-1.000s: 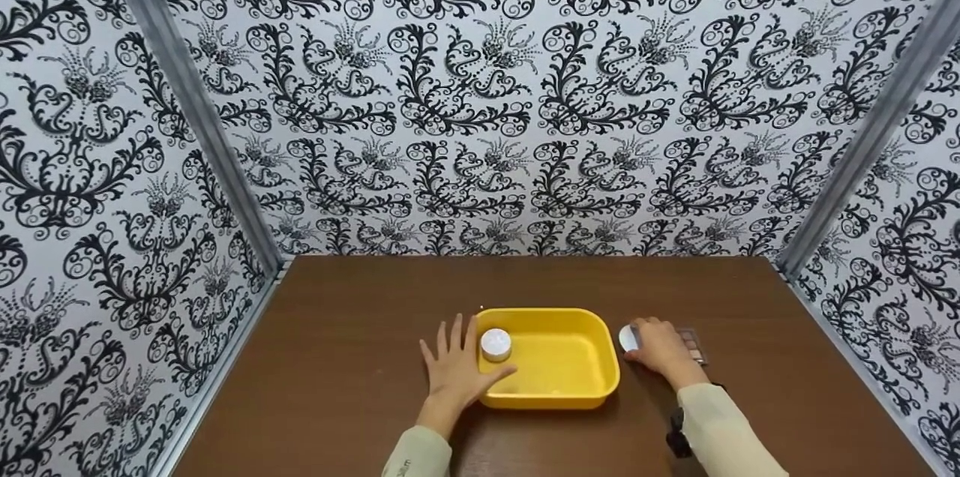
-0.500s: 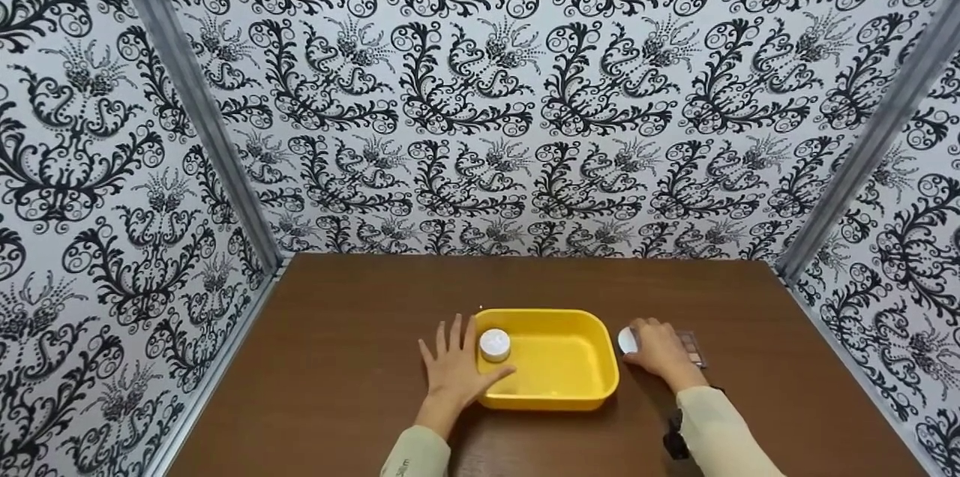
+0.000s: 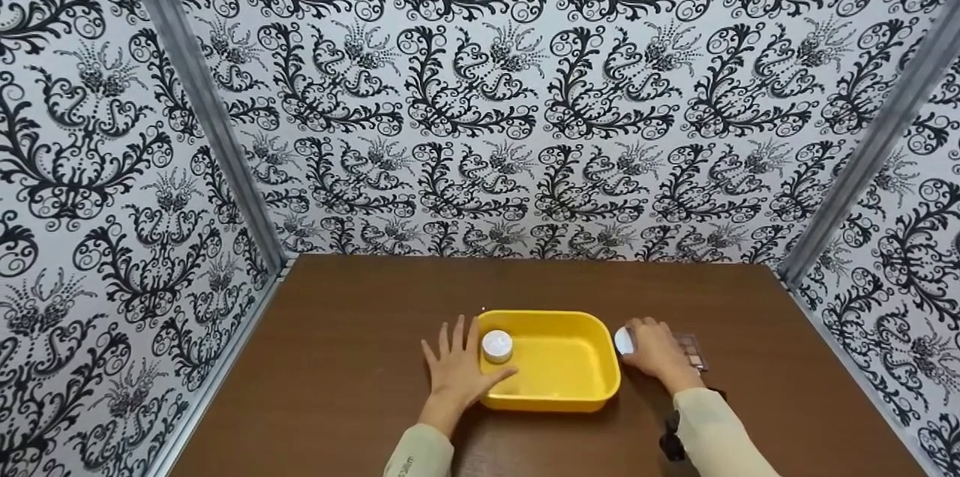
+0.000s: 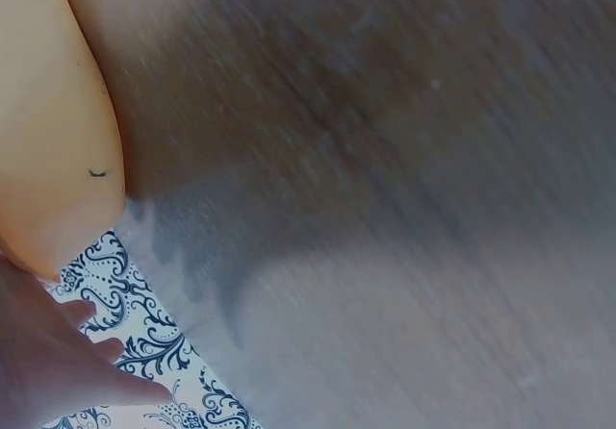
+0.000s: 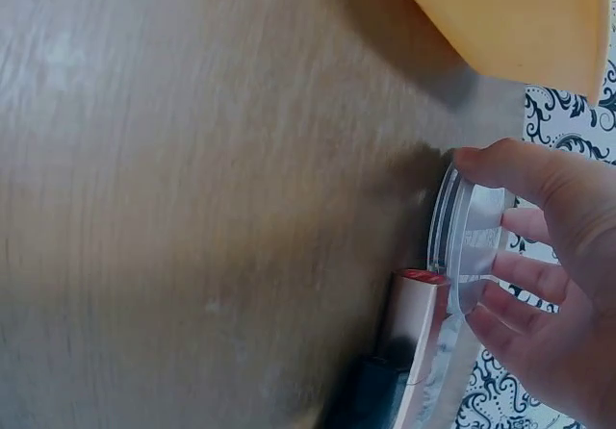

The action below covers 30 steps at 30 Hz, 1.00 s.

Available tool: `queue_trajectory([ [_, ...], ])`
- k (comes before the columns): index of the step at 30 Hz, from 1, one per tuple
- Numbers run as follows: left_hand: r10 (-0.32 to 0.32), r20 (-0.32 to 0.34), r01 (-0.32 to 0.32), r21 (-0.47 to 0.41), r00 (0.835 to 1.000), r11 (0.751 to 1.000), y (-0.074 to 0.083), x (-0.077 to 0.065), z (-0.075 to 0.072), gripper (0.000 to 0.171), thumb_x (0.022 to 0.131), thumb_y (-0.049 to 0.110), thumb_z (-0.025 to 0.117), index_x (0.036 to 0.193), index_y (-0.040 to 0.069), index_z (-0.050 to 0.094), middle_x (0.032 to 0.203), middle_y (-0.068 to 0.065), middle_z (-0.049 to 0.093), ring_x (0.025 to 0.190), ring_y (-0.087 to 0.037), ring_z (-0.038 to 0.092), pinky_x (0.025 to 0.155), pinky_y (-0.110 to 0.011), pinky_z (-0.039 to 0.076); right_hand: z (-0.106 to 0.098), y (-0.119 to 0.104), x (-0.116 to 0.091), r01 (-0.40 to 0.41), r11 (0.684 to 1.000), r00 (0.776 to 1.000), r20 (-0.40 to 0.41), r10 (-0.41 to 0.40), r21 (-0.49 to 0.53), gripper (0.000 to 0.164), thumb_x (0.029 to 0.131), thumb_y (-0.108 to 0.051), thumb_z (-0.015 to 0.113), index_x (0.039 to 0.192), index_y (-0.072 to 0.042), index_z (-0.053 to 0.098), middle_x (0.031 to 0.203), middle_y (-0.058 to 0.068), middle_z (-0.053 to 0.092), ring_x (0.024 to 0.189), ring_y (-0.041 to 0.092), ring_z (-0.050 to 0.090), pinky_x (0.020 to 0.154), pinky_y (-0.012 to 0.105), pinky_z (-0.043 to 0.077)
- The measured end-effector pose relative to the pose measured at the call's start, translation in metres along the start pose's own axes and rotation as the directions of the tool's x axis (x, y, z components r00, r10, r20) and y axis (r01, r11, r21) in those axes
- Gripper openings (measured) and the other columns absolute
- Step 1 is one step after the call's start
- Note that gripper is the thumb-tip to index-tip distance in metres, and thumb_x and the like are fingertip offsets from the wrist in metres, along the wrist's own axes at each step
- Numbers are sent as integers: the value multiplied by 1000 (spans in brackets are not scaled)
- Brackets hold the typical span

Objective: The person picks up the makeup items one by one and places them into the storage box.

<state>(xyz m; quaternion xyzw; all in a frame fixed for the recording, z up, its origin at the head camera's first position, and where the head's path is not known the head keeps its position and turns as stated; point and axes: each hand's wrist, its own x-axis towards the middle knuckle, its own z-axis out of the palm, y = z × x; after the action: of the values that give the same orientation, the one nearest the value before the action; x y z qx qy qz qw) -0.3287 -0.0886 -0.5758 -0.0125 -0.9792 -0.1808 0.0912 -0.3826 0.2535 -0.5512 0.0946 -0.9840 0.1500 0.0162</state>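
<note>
My left hand lies spread over the left rim of a yellow tray, fingers straight and the thumb reaching over the rim. Inside the tray, near that hand, sits a small white round jar. To the tray's right, my right hand grips a flat round compact, white with a clear edge. In the right wrist view, thumb and fingertips hold the compact by its rim, tilted on edge. A rose-gold and black tube, like a lipstick, lies close against it.
A clear makeup palette with nude pans lies on the brown table, partly hidden by my right hand. Patterned black-and-white walls with grey corner posts surround the table at the back and both sides.
My right hand has shifted slightly left toward the tray with the compact, baring a little more of the palette. The left hand and tray stay put.
</note>
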Motion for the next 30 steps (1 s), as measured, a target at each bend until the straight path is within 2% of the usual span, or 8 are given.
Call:
queue_trajectory([
  [6, 2, -5, -2, -14, 1000, 1000, 1, 0, -1, 113, 70, 84, 61, 158, 21, 27, 164, -12, 29, 151, -42, 25, 115, -75, 13, -7, -4, -1, 21, 999, 998, -50, -22, -33, 56, 75, -20, 84, 118, 7, 62, 111, 28, 63, 99, 44, 57, 92, 58, 50],
  [11, -6, 4, 6, -12, 1000, 1000, 0, 0, 0, 113, 71, 83, 61, 158, 21, 27, 164, -11, 28, 151, -41, 24, 116, -75, 12, -16, -8, 0, 11, 1000, 1000, -29, -12, -19, 57, 77, -21, 83, 121, 8, 61, 115, 30, 61, 102, 45, 56, 93, 59, 50],
  [16, -7, 7, 7, -12, 1000, 1000, 1, -1, -1, 112, 71, 82, 62, 158, 20, 29, 164, -12, 29, 150, -42, 25, 115, -75, 13, -25, -11, 2, 39, 999, 998, -50, -40, -24, 55, 77, -21, 83, 119, 8, 61, 115, 30, 61, 101, 46, 56, 92, 59, 50],
  [30, -8, 13, 9, -14, 1000, 1000, 3, -2, -4, 111, 72, 81, 62, 158, 20, 28, 164, -13, 28, 151, -43, 24, 116, -75, 12, -43, -21, 6, 6, 1000, 997, -81, -8, -25, 61, 77, -24, 82, 123, 8, 59, 118, 32, 58, 104, 48, 51, 87, 58, 50],
])
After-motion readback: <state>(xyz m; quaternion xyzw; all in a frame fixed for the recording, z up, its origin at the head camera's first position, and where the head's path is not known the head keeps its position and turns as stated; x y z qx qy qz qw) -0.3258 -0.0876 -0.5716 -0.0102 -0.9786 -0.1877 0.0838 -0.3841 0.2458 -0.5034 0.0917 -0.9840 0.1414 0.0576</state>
